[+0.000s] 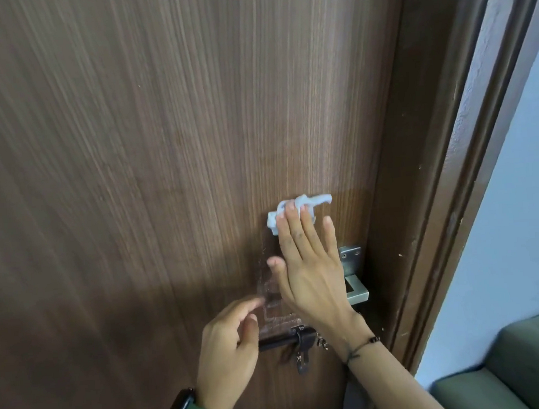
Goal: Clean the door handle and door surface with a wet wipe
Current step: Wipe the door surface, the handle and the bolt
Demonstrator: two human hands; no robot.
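A brown wood-grain door [160, 148] fills the view. My right hand [308, 262] lies flat against it, straight fingers pressing a crumpled white wet wipe [316, 200] onto the surface just above the metal door handle [355, 281], which the hand partly hides. A damp, streaky patch shows on the door to the left of this hand. My left hand [231, 346] hovers lower left near the door with loosely curled fingers and holds nothing; a watch with a green strap is on its wrist.
A black sliding bolt latch [299, 339] sits on the door below the handle, between my two wrists. The dark door frame [438, 191] runs down the right side, with a pale blue wall [520, 216] and a green cushioned seat [516, 372] beyond it.
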